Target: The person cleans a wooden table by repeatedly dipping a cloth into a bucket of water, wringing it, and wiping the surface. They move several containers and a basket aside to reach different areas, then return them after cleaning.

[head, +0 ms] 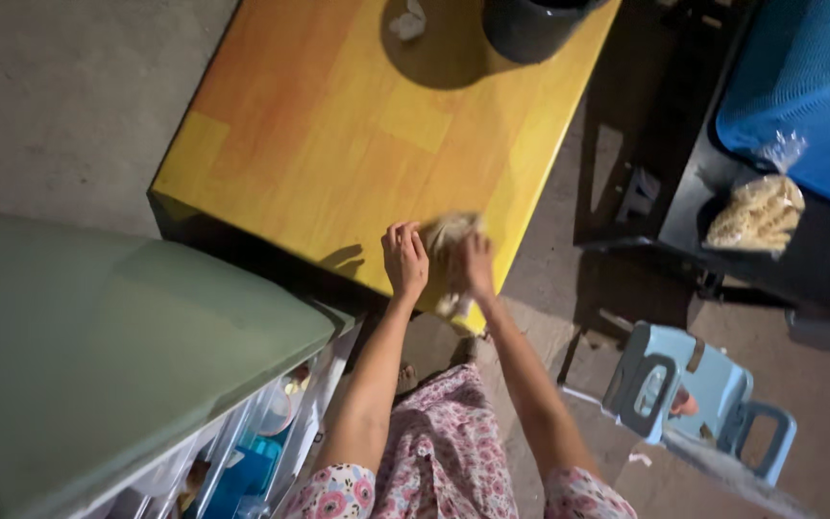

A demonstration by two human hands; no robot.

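Observation:
My left hand (403, 258) rests on the near edge of a yellow wooden table (338, 125), fingers curled, next to a crumpled beige cloth (449, 234). My right hand (476, 263) grips that cloth at the table's near right corner. The cloth is blurred, and part of it hangs over the edge. Whether my left hand also touches the cloth is unclear.
A dark pot (530, 27) and a small crumpled white scrap (408, 21) sit at the table's far end. A green-topped drawer unit (98, 356) stands at left. At right are a light blue stool (694, 394), a black rack (713, 183) holding a bagged food packet (759, 211), and a blue basket (809, 86).

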